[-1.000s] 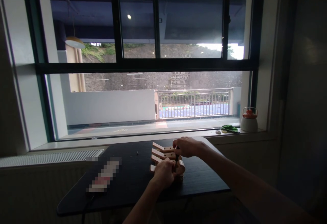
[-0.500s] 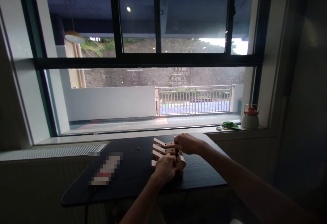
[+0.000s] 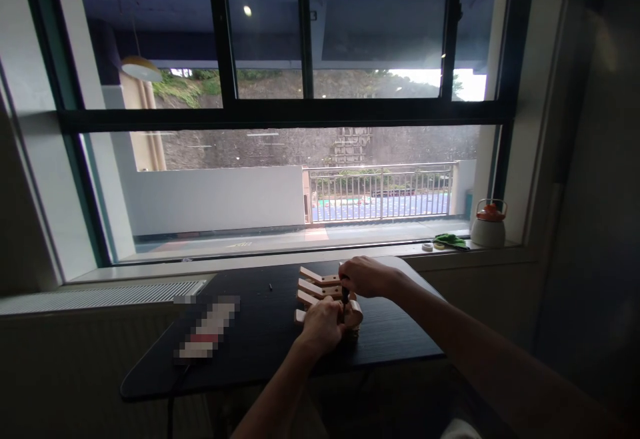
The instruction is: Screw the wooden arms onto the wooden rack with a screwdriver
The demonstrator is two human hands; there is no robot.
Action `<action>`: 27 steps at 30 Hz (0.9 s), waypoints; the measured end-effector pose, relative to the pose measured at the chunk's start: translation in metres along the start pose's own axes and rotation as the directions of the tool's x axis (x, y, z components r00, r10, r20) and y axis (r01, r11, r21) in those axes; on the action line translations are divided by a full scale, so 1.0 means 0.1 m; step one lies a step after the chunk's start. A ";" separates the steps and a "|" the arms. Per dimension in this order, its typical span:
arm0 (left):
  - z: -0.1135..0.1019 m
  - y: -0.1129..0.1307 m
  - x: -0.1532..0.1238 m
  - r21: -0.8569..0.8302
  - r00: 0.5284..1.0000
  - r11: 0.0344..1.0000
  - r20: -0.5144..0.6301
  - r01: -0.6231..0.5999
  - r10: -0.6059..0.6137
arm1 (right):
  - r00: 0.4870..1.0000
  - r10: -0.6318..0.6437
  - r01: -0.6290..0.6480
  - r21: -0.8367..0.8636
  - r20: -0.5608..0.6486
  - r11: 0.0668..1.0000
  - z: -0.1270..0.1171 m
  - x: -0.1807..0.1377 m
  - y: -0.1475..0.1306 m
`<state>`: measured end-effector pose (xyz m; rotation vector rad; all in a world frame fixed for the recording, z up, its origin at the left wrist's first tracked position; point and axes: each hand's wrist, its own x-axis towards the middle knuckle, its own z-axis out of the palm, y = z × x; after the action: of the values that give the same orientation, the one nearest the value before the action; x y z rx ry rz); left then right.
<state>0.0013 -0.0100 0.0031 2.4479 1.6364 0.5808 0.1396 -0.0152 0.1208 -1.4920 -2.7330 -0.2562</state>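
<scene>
On the dark table stands a light wooden piece with several angled slats side by side and dark holes in them. My right hand is wrapped round the handle of a screwdriver, which points straight down at the near part of the wood. Beside its tip, my left hand grips the wooden piece with bent fingers. A rounded wooden end shows just right of the screwdriver. The tip itself and the spot it meets are hidden by my left fingers.
A blurred-out long object lies on the table's left, with a cable running off the edge. A small dark piece lies near the back. On the windowsill are a pot with an orange lid, green gloves or cloth and tape rolls.
The view has shifted slightly. Both hands stay at the wooden piece, with the screwdriver upright in my right hand; the right fist's pose differs only a little.
</scene>
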 end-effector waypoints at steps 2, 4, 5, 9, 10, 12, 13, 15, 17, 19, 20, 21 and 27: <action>0.00 0.00 0.00 0.007 1.000 1.000 0.005 0.003 -0.003 | 1.000 0.021 -0.021 -0.011 -0.004 1.000 0.00 0.00 -0.01; 0.01 0.00 0.00 0.013 1.000 1.000 0.002 0.021 -0.021 | 0.999 0.045 -0.045 -0.022 -0.008 0.999 -0.01 0.00 -0.03; 0.01 -0.01 0.00 0.014 1.000 1.000 -0.002 0.027 -0.027 | 0.998 0.057 -0.057 -0.027 -0.010 0.998 -0.03 -0.01 -0.04; 0.05 -0.04 0.01 -0.018 1.000 1.000 -0.025 -0.002 0.001 | 0.996 0.090 -0.090 -0.038 0.006 0.995 -0.10 -0.05 -0.05; 0.06 -0.05 0.02 -0.029 1.000 1.000 -0.027 -0.012 0.012 | 0.996 0.088 -0.087 -0.036 0.014 0.996 -0.11 -0.06 -0.04; 0.06 -0.06 0.02 -0.048 0.999 0.999 -0.028 -0.026 0.025 | 0.998 0.064 -0.064 -0.026 0.028 0.998 -0.14 -0.07 -0.03; 0.06 -0.06 0.02 -0.052 0.999 0.998 -0.027 -0.031 0.029 | 0.998 0.045 -0.045 -0.019 0.031 0.999 -0.14 -0.07 -0.02; 0.06 -0.05 0.02 -0.048 0.999 0.998 -0.022 -0.034 0.033 | 0.999 0.009 -0.008 -0.007 0.032 1.000 -0.12 -0.06 0.00; 0.05 -0.05 0.02 -0.033 0.999 0.999 -0.020 -0.031 0.030 | 1.000 -0.010 0.010 0.000 0.029 1.000 -0.09 -0.04 0.02; 0.06 -0.06 0.02 -0.021 0.999 0.999 -0.024 -0.033 0.033 | 1.000 -0.005 0.005 0.001 0.024 1.000 -0.05 -0.01 0.03; 0.06 -0.06 0.02 -0.019 0.999 0.999 -0.026 -0.034 0.034 | 1.000 0.002 -0.002 -0.001 0.021 1.000 -0.03 0.00 0.04; 0.07 -0.06 0.02 -0.018 0.999 0.999 -0.028 -0.035 0.035 | 1.000 0.009 -0.009 -0.003 0.018 1.000 -0.02 0.00 0.04; 0.06 -0.05 0.02 -0.020 1.000 1.000 -0.025 -0.017 0.017 | 0.999 0.041 -0.041 -0.030 0.002 0.999 -0.03 -0.02 0.00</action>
<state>0.0003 -0.0053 -0.0029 2.4527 1.6123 0.6289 0.1404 -0.0178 0.1240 -1.5545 -2.7088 -0.2955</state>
